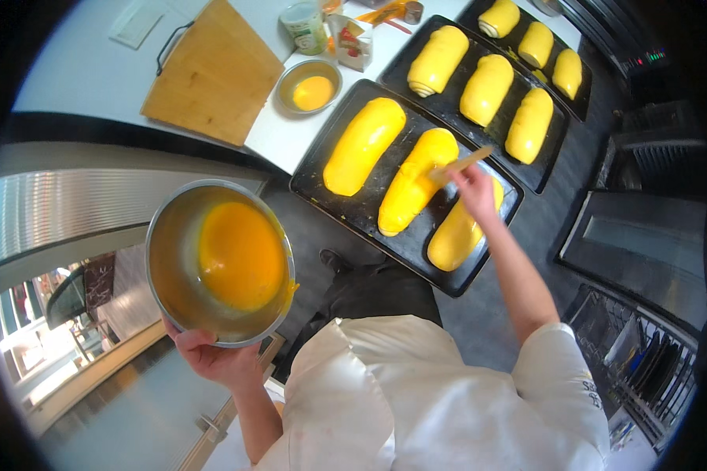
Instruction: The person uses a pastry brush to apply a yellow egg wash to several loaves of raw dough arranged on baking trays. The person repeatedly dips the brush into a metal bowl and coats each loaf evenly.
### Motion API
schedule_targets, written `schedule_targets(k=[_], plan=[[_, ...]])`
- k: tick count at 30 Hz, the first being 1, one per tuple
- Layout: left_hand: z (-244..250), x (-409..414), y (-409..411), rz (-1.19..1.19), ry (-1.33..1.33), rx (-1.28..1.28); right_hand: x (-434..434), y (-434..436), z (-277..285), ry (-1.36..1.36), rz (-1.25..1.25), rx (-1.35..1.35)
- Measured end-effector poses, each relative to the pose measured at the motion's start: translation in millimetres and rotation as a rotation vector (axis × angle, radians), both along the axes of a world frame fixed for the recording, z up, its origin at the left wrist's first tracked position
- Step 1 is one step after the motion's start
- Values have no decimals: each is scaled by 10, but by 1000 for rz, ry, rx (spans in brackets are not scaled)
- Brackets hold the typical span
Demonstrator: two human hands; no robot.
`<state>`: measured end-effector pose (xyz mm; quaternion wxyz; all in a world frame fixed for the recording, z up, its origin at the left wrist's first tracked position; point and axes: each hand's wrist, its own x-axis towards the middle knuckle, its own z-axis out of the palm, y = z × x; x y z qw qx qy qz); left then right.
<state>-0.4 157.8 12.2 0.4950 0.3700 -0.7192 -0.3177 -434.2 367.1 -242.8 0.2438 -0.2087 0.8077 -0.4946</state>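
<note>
My left hand (pixel 221 356) grips the rim of a steel mixing bowl (pixel 174 259), which holds a pool of beaten egg (pixel 241 259). In my right hand (pixel 476 187) is a pastry brush (pixel 471 159) with a wooden handle. Its blurred head meets the middle dough roll (pixel 415 182) on the nearest black baking tray (pixel 359 215). To the left lies a glossy yellow dough roll (pixel 365 147). A third dough roll (pixel 456 238) sits partly under my right hand and forearm.
Two more baking trays (pixel 495 138) (pixel 583 109) bear several yellow rolls. Beside them on the white counter (pixel 283 141) stand a small egg bowl (pixel 286 97), a plastic tub (pixel 306 32) and a carton (pixel 350 47). A wooden board (pixel 218 70) leans at left; a wire rack (pixel 642 365) stands right.
</note>
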Motion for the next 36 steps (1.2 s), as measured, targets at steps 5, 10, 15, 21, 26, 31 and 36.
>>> schedule_targets(k=[5, 10, 15, 21, 26, 31, 36], plan=[[-51, -20, -35, -61, -10, -14, -964, 179, 4, 257, -330, -21], [-30, -116, -43, -107, 36, 18, -285, 307, -158, 393, -175, -22], [-28, -87, -38, -111, 49, 20, 1177, 489, -17, 101, -7, -35], [-14, -193, -20, -122, 62, 35, 1834, 533, 128, 109, 208, -76], [-22, -194, 1, -134, 75, 40, 1025, 494, -78, -161, 160, -96], [4, -248, 48, -106, 56, 35, -445, 589, -178, 61, 20, -18], [-22, -196, 75, -79, 34, 46, -929, 320, 1, 171, -177, -109]])
